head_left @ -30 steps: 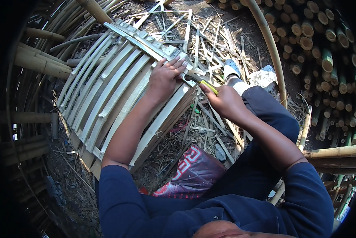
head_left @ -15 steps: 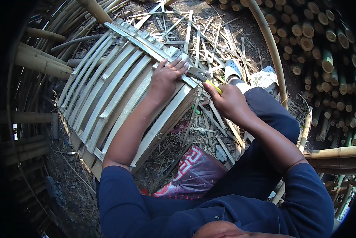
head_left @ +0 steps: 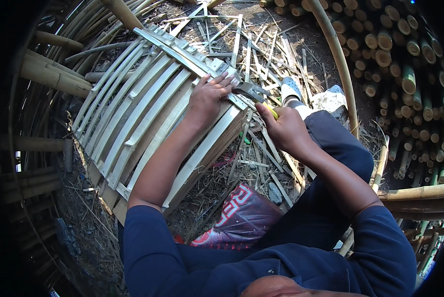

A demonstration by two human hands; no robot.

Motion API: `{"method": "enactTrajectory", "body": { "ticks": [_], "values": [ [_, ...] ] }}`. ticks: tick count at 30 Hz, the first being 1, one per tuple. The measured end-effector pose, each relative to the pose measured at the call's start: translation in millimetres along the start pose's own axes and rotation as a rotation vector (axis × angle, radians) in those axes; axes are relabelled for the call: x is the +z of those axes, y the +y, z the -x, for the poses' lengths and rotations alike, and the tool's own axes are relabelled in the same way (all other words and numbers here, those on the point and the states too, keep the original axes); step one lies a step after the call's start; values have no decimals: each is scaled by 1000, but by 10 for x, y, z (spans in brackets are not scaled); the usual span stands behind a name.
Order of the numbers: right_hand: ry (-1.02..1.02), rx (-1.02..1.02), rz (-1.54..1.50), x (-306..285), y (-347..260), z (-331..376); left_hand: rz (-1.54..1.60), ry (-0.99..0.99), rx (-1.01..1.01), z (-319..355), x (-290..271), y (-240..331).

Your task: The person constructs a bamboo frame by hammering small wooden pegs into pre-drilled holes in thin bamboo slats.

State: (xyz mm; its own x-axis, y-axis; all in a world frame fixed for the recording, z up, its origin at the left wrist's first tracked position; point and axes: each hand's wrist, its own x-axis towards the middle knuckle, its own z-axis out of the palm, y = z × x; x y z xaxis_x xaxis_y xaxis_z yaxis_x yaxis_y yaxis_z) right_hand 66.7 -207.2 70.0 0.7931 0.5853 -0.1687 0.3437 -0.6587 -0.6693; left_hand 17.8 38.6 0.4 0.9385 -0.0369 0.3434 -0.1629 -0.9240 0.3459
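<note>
A slatted bamboo panel [head_left: 155, 111] of pale curved strips lies on a wooden block-like base to my left. A long crosspiece [head_left: 175, 55] runs across the far ends of its strips. My left hand [head_left: 209, 98] lies on the crosspiece near its right end, fingers stretched over it; whether a nail is under the fingertips is hidden. In my right hand [head_left: 287, 127] is a hammer [head_left: 251, 91] with a yellow handle, gripped with the thumb along it. Its dark metal head is just right of my left fingertips, close to the crosspiece end.
Cut bamboo strips [head_left: 261, 59] litter the ground beyond the panel. Stacked bamboo poles [head_left: 410, 89] fill the right side, behind a curved upright pole [head_left: 338, 59]. A red and white printed sack [head_left: 246, 218] lies by my legs. A pale rock [head_left: 331, 99] is near my shoe [head_left: 290, 89].
The hammer in my right hand has shifted slightly and its head is tilted differently beside the left fingertips. My left hand stays in the same place on the crosspiece.
</note>
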Motion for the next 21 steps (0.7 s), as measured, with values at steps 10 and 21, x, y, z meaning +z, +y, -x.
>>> {"method": "enactTrajectory", "body": {
  "ticks": [10,21],
  "values": [
    [-28,124,-134,-11,-103,-220,199,107,-35,15,2,-48],
    [-52,216,-192,-39,-98,-400,350,129,-55,20,8,-98]
  ]
}}
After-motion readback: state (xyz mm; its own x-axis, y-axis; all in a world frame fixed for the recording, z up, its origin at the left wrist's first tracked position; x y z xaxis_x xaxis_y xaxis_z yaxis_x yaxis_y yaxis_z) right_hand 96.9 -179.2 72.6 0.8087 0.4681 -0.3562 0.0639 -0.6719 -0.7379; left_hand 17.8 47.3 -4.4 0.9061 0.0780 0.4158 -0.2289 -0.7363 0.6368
